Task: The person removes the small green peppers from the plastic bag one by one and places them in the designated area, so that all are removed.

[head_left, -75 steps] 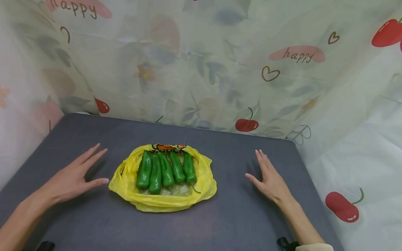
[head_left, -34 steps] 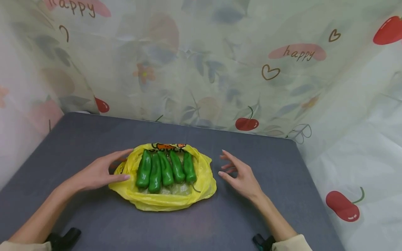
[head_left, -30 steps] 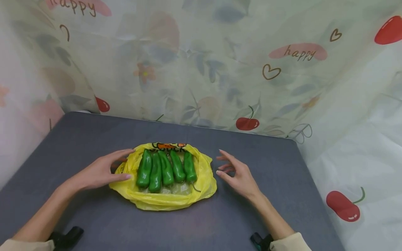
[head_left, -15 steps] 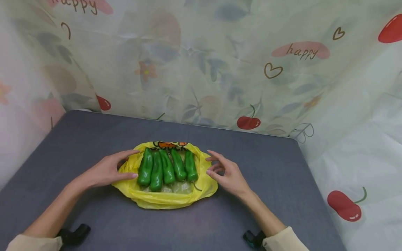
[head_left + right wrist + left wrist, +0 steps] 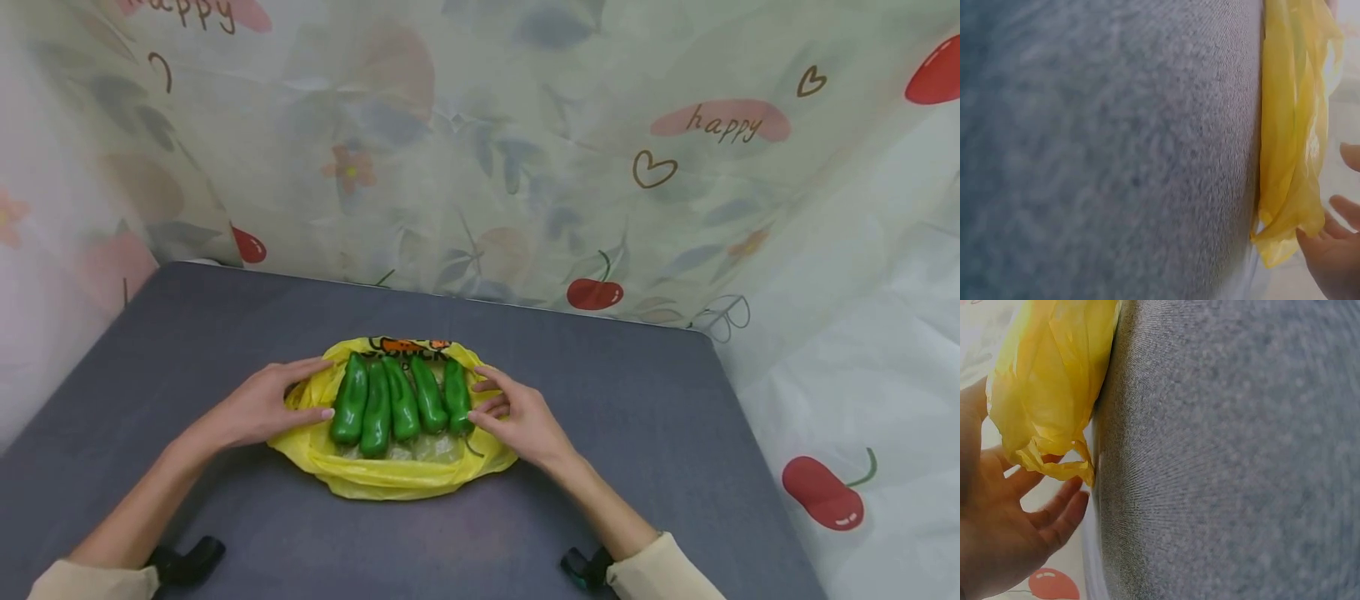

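Left hand (image 5: 258, 408): thumb and fingers spread, straddling its end of the yellow crinkled plastic bag (image 5: 397, 485); nothing pinched. Right hand (image 5: 525, 425): fingers lightly bent, thumb apart from index, over the opposite end; also no pinch visible. Can't tell whether either hand presses on the film. Bag lies between both hands, mouth up, black lettering and orange print on the rim beyond the fingertips. Inside it: five glossy green elongated peppers (image 5: 402, 404), side by side, lengthwise away from the person. Left thumb tip is just beside the nearest pepper; right thumb tip overlaps the edge of the one at its end, contact unclear. Under the hands: dark grey cloth-like tabletop (image 5: 637, 400). Beyond them: cream fruit-print curtain (image 5: 465, 150). Behind each hand: beige sleeve (image 5: 663, 575), black wrist mount (image 5: 191, 562).
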`<move>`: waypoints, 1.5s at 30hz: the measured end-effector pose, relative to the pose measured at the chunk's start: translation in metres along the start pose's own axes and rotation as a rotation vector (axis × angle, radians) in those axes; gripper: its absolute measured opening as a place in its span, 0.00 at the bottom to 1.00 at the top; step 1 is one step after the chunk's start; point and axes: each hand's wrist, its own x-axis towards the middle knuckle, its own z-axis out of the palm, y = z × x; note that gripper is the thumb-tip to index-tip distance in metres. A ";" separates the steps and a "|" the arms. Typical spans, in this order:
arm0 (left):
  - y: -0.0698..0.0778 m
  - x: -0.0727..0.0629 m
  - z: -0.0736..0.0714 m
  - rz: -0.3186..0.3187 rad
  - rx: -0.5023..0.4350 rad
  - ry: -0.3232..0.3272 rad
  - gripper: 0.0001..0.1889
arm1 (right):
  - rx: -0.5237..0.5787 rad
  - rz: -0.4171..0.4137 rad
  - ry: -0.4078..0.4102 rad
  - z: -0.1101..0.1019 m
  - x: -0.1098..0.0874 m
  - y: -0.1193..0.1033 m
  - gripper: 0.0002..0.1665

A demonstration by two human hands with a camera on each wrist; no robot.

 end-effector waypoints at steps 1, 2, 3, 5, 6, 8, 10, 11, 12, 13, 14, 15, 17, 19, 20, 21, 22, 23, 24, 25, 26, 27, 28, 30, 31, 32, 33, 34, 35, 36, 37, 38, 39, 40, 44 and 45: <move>0.000 0.000 0.000 0.004 0.001 0.003 0.41 | -0.012 0.011 -0.003 0.001 0.001 0.000 0.38; 0.001 0.000 0.000 0.007 0.002 0.004 0.41 | -0.023 0.023 -0.007 0.002 0.002 0.000 0.38; 0.001 0.001 0.000 0.009 0.006 0.005 0.41 | -0.034 0.036 -0.011 0.003 0.002 -0.001 0.38; 0.001 0.001 0.000 -0.001 0.020 0.004 0.42 | -0.049 0.055 -0.023 0.004 0.004 -0.002 0.38; 0.002 0.001 0.000 -0.015 0.033 0.000 0.43 | -0.057 0.064 -0.030 0.005 0.005 -0.002 0.38; 0.004 0.001 0.000 -0.049 0.068 -0.008 0.45 | -0.073 0.067 -0.043 0.006 0.006 -0.002 0.38; 0.006 0.001 -0.001 -0.081 0.107 -0.019 0.48 | -0.087 0.067 -0.055 0.007 0.008 -0.002 0.38; 0.007 0.001 -0.001 -0.095 0.126 -0.024 0.49 | -0.098 0.066 -0.059 0.008 0.008 -0.001 0.38; 0.009 0.001 -0.002 -0.108 0.142 -0.030 0.50 | -0.103 0.065 -0.064 0.009 0.009 -0.001 0.38; 0.010 0.001 -0.002 -0.114 0.156 -0.035 0.50 | -0.113 0.063 -0.068 0.009 0.009 -0.001 0.38; 0.011 0.001 -0.003 -0.118 0.166 -0.038 0.51 | -0.121 0.070 -0.073 0.010 0.010 -0.001 0.38; 0.012 0.000 -0.003 -0.123 0.176 -0.041 0.51 | -0.128 0.070 -0.079 0.011 0.011 -0.001 0.38; 0.013 0.000 -0.004 -0.130 0.188 -0.043 0.51 | -0.139 0.074 -0.091 0.012 0.012 -0.002 0.38; 0.012 -0.001 -0.003 -0.133 0.199 -0.040 0.51 | -0.151 0.076 -0.101 0.014 0.013 -0.004 0.38; 0.012 -0.001 -0.003 -0.133 0.203 -0.038 0.51 | -0.157 0.080 -0.105 0.014 0.013 -0.004 0.39; 0.012 -0.001 -0.003 -0.132 0.205 -0.036 0.51 | -0.162 0.081 -0.108 0.015 0.014 -0.005 0.39; 0.011 0.000 -0.002 -0.131 0.206 -0.033 0.51 | -0.168 0.083 -0.109 0.016 0.013 -0.006 0.39; 0.011 0.000 -0.002 -0.130 0.204 -0.029 0.51 | -0.174 0.082 -0.108 0.016 0.013 -0.006 0.39; 0.011 0.000 -0.001 -0.128 0.199 -0.024 0.51 | -0.180 0.081 -0.109 0.017 0.013 -0.006 0.39; 0.010 0.000 0.000 -0.126 0.190 -0.020 0.51 | -0.188 0.081 -0.108 0.017 0.013 -0.007 0.39; 0.010 0.000 0.000 -0.122 0.177 -0.015 0.50 | -0.196 0.083 -0.107 0.018 0.013 -0.007 0.39; 0.009 0.001 0.001 -0.115 0.161 -0.010 0.50 | -0.205 0.081 -0.105 0.018 0.013 -0.007 0.39; 0.009 0.001 0.002 -0.108 0.145 -0.004 0.49 | -0.211 0.078 -0.101 0.019 0.013 -0.007 0.39; 0.008 0.001 0.003 -0.092 0.111 0.008 0.47 | -0.228 0.080 -0.093 0.019 0.013 -0.008 0.39; 0.007 0.001 0.003 -0.084 0.094 0.013 0.46 | -0.235 0.082 -0.090 0.020 0.013 -0.008 0.39; 0.007 0.001 0.004 -0.076 0.080 0.018 0.45 | -0.239 0.082 -0.086 0.020 0.013 -0.008 0.38; 0.006 0.001 0.004 -0.069 0.068 0.024 0.44 | -0.243 0.084 -0.082 0.020 0.013 -0.008 0.38; 0.006 0.000 0.005 -0.067 0.057 0.029 0.42 | -0.242 0.086 -0.080 0.020 0.013 -0.008 0.38; 0.005 0.000 0.005 -0.063 0.048 0.033 0.42 | -0.240 0.092 -0.079 0.020 0.013 -0.008 0.38; 0.005 0.000 0.005 -0.060 0.040 0.037 0.41 | -0.234 0.096 -0.078 0.020 0.012 -0.008 0.38; 0.004 0.000 0.005 -0.058 0.035 0.039 0.40 | -0.226 0.098 -0.078 0.019 0.012 -0.008 0.38; 0.004 -0.001 0.005 -0.057 0.031 0.040 0.40 | -0.217 0.101 -0.077 0.019 0.012 -0.008 0.38; 0.004 -0.001 0.006 -0.057 0.027 0.041 0.40 | -0.202 0.106 -0.076 0.019 0.012 -0.008 0.38; 0.004 -0.001 0.006 -0.056 0.024 0.041 0.40 | -0.188 0.109 -0.076 0.019 0.012 -0.008 0.38; 0.004 0.000 0.005 -0.057 0.020 0.040 0.40 | -0.113 0.114 -0.077 0.017 0.012 -0.009 0.38; 0.004 0.000 0.005 -0.056 0.019 0.040 0.40 | -0.094 0.114 -0.079 0.016 0.012 -0.009 0.37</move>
